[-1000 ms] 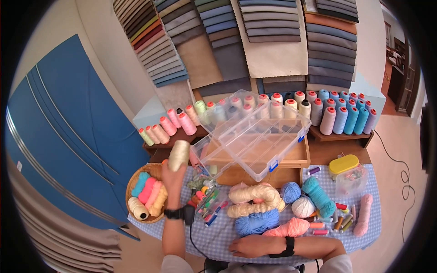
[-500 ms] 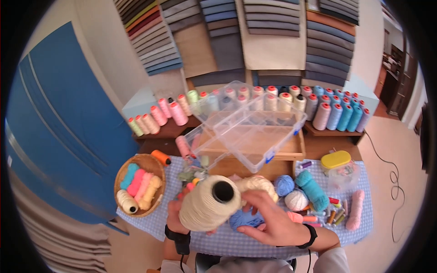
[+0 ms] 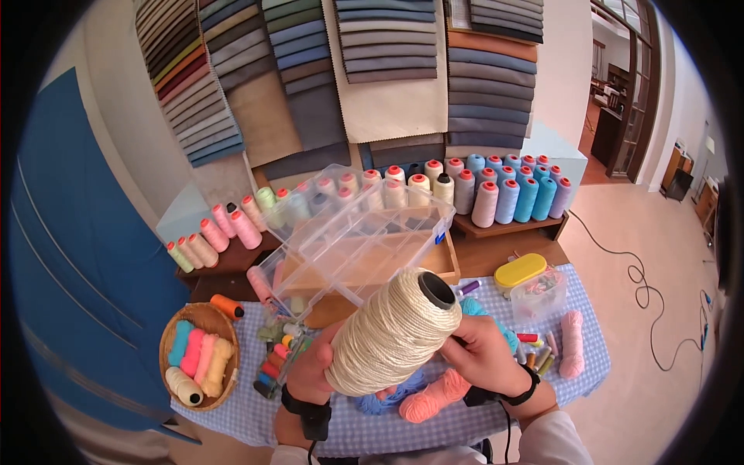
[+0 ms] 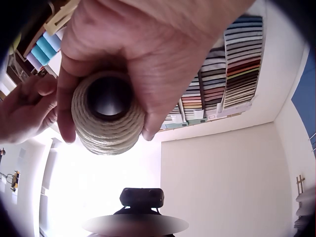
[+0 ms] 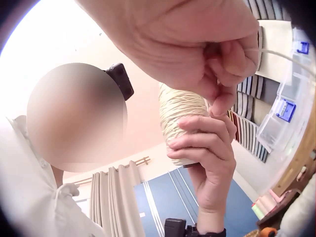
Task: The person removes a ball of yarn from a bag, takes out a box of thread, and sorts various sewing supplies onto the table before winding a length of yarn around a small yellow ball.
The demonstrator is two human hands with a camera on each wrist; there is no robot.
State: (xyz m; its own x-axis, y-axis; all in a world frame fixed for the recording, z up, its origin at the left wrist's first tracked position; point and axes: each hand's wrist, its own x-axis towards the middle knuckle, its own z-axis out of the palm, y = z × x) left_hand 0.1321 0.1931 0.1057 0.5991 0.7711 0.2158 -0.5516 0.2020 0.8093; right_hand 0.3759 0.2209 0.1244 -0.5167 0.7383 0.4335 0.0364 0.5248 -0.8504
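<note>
With fingers of the left hand [image 3: 308, 373], grasping the cream thread cone [image 3: 391, 333], tilted, on the near side of the clear plastic box [image 3: 364, 242]; with fingers of the right hand [image 3: 488, 359], pinching a pale strand [image 5: 276, 53], also nearer than that box.

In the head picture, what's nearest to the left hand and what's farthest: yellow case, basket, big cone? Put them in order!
1. Big cone: nearest, held by the left hand.
2. Basket: next, a little way off to the left.
3. Yellow case: farthest, at the back right.
</note>
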